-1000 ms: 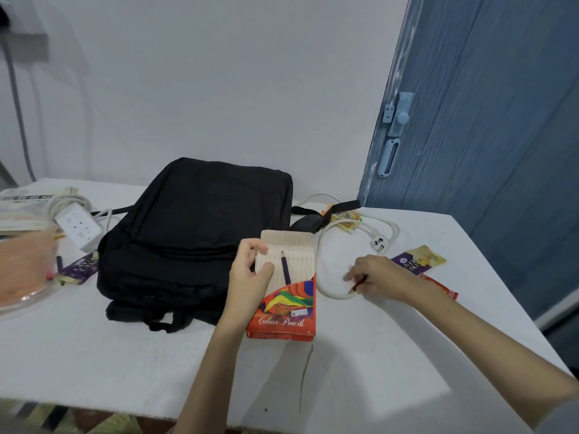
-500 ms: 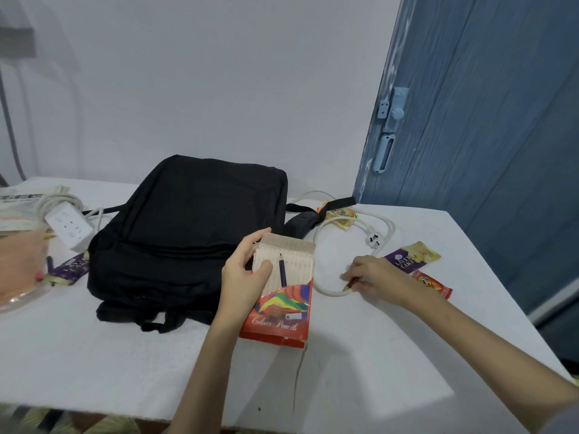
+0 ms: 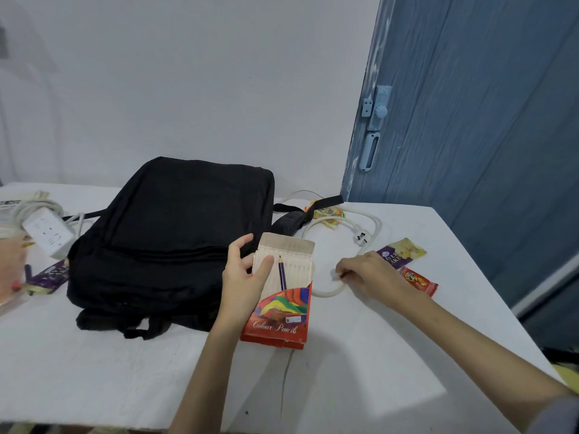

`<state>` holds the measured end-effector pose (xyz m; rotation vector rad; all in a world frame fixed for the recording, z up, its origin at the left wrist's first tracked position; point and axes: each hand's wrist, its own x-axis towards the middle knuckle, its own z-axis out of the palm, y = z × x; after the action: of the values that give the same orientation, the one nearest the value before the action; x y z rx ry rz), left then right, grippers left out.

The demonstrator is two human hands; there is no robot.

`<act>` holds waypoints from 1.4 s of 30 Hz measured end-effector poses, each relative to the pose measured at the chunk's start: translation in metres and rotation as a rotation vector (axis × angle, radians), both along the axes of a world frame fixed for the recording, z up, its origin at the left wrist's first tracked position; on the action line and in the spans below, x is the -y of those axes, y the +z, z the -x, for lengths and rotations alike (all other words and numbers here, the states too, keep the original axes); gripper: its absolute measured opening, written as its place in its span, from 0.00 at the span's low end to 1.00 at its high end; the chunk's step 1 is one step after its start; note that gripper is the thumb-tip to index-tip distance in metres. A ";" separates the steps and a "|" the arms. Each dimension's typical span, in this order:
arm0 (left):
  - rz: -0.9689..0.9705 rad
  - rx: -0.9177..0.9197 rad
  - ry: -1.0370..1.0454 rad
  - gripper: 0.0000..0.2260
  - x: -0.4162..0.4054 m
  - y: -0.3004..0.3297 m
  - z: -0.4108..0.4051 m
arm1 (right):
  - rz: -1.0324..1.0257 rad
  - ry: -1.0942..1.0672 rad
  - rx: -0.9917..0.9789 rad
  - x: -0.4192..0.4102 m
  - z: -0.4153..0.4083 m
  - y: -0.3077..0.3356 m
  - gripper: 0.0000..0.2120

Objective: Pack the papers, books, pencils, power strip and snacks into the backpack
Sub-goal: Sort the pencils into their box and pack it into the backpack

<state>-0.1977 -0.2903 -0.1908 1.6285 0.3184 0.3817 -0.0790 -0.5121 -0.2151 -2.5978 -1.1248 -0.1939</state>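
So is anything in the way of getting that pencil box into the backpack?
Only the backpack itself: it lies flat and looks closed. The colour pencil box, held by the left hand, already sits against it.

Head view, downward over table [image 3: 376, 355]

Both forearms are bare. Only a small edge of grey sleeve [image 3: 564, 415] shows at the right arm's elbow.

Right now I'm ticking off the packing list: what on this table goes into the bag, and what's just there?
To pack:
backpack
colour pencil box
power strip
white cable
purple snack packet
red snack packet

Just there:
blue door
table
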 end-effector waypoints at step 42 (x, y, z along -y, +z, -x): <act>-0.231 0.067 0.194 0.20 -0.095 0.038 0.050 | -0.025 0.141 0.030 -0.138 0.051 -0.020 0.09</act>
<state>-0.2478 -0.1956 -0.1525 1.8118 0.3944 0.6378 -0.1297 -0.3745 -0.2349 -2.4897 -1.3020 -0.2141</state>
